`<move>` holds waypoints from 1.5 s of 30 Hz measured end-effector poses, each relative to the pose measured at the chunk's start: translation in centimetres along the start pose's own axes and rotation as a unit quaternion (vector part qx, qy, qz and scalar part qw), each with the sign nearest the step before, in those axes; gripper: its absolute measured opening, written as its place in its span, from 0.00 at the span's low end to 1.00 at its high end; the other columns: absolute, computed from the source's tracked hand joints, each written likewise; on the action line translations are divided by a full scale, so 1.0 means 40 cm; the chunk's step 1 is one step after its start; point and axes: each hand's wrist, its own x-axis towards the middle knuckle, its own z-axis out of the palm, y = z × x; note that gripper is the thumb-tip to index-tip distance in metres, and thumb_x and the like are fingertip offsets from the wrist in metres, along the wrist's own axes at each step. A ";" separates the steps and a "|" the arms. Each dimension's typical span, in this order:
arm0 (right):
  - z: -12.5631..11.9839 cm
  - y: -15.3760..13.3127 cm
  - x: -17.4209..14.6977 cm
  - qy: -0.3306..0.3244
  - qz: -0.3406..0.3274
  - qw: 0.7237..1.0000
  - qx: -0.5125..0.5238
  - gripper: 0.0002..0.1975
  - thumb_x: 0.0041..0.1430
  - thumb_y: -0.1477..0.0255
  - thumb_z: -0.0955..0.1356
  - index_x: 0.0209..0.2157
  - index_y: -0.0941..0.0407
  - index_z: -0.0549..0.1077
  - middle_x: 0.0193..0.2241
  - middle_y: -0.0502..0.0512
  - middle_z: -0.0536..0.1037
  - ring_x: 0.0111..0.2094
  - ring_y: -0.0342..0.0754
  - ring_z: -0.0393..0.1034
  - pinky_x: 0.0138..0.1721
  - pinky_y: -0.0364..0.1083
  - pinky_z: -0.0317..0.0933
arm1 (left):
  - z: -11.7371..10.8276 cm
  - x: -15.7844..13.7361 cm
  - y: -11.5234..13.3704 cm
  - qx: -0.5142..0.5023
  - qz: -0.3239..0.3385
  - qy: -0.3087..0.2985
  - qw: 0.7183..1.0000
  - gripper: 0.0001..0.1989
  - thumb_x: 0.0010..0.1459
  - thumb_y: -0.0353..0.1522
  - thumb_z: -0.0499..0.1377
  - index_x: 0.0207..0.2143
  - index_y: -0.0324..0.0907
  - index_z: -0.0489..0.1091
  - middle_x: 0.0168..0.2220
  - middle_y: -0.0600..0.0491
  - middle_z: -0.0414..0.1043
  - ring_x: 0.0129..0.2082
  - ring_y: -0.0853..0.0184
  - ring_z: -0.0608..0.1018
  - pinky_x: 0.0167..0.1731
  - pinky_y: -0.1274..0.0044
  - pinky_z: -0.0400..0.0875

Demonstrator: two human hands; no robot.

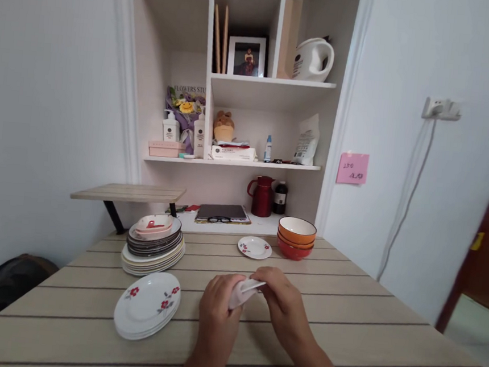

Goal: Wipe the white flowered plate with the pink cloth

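Above the middle of the table, my left hand (221, 304) is closed around a soft-looking white cloth or tissue (238, 296). It is folded against a small white plate (254, 285), tilted nearly edge-on. My right hand (279, 298) grips the plate's right side between thumb and fingers. Much of both items is hidden by my fingers. Just beyond my hands lies a small white plate with red flowers (255, 247). Left of my left hand sits a stack of flowered white plates (146, 306).
Behind that stack stands a taller pile of plates (153, 252) topped with pink-rimmed bowls (154, 227). Orange and red bowls (295, 238) are nested at the back right. A raised wooden shelf (128, 193) overhangs the back left. Beyond are a red jug (262, 196) and a laptop (221, 212).
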 end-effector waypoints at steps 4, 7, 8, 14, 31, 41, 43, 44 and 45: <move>0.001 0.008 -0.001 0.000 0.043 0.998 0.049 0.09 0.64 0.76 0.63 0.38 0.52 0.74 0.36 0.55 0.77 0.39 0.50 0.71 0.40 0.45 0.63 | 0.003 0.003 -0.004 -0.049 -0.048 0.005 0.998 0.18 0.49 0.19 0.56 0.41 0.45 0.73 0.36 0.52 0.78 0.37 0.63 0.78 0.39 0.73 0.72; -0.002 0.009 -0.001 0.004 0.090 0.991 0.095 0.07 0.64 0.72 0.64 0.36 0.53 0.75 0.34 0.54 0.76 0.36 0.49 0.70 0.38 0.45 0.63 | 0.003 0.006 -0.003 -0.093 -0.111 -0.002 0.989 0.16 0.49 0.22 0.57 0.39 0.45 0.74 0.36 0.52 0.78 0.37 0.63 0.79 0.39 0.74 0.72; -0.003 0.008 -0.001 0.007 0.110 0.987 0.113 0.07 0.64 0.70 0.64 0.36 0.53 0.75 0.33 0.53 0.76 0.34 0.48 0.70 0.37 0.44 0.62 | 0.003 0.007 -0.002 -0.109 -0.142 -0.002 0.984 0.15 0.49 0.23 0.58 0.39 0.44 0.75 0.36 0.52 0.78 0.37 0.63 0.79 0.39 0.74 0.72; 0.004 -0.001 0.000 0.049 0.224 0.954 0.194 0.09 0.60 0.64 0.68 0.36 0.54 0.75 0.29 0.51 0.74 0.31 0.48 0.65 0.32 0.43 0.60 | 0.001 0.019 0.003 -0.189 -0.323 0.026 0.927 0.10 0.48 0.31 0.62 0.36 0.41 0.75 0.31 0.51 0.79 0.31 0.62 0.79 0.33 0.76 0.73; 0.013 0.015 -0.004 0.030 0.245 0.962 0.117 0.11 0.60 0.63 0.66 0.39 0.55 0.73 0.31 0.52 0.77 0.32 0.50 0.68 0.33 0.44 0.63 | 0.016 0.011 -0.008 -0.187 -0.326 0.041 0.926 0.11 0.49 0.33 0.62 0.37 0.41 0.76 0.34 0.49 0.81 0.33 0.60 0.80 0.36 0.73 0.75; 0.014 0.002 -0.006 -0.022 0.039 0.998 -0.052 0.18 0.58 0.83 0.59 0.39 0.51 0.75 0.41 0.55 0.78 0.42 0.51 0.72 0.43 0.48 0.64 | -0.009 -0.002 -0.021 0.076 0.063 -0.056 0.994 0.15 0.54 0.21 0.55 0.41 0.44 0.73 0.35 0.50 0.79 0.34 0.61 0.79 0.35 0.70 0.73; 0.010 -0.002 -0.005 -0.031 0.028 0.998 -0.051 0.16 0.60 0.82 0.60 0.38 0.51 0.74 0.36 0.54 0.79 0.39 0.50 0.73 0.41 0.47 0.64 | -0.013 0.002 -0.016 0.086 0.080 -0.047 0.992 0.14 0.56 0.21 0.55 0.41 0.44 0.72 0.35 0.51 0.79 0.34 0.61 0.78 0.36 0.70 0.72; 0.008 -0.003 -0.004 -0.030 0.025 0.998 -0.049 0.15 0.60 0.81 0.60 0.38 0.51 0.74 0.35 0.53 0.79 0.38 0.50 0.72 0.40 0.47 0.64 | -0.014 0.004 -0.013 0.085 0.080 -0.040 0.992 0.14 0.56 0.21 0.55 0.41 0.44 0.72 0.35 0.51 0.79 0.35 0.61 0.78 0.36 0.71 0.72; 0.006 -0.004 -0.003 -0.027 0.023 0.998 -0.044 0.15 0.61 0.81 0.60 0.38 0.51 0.74 0.35 0.54 0.79 0.37 0.50 0.72 0.39 0.47 0.64 | -0.015 0.006 -0.011 0.080 0.075 -0.033 0.993 0.13 0.56 0.22 0.55 0.41 0.44 0.71 0.35 0.51 0.78 0.34 0.62 0.78 0.36 0.71 0.72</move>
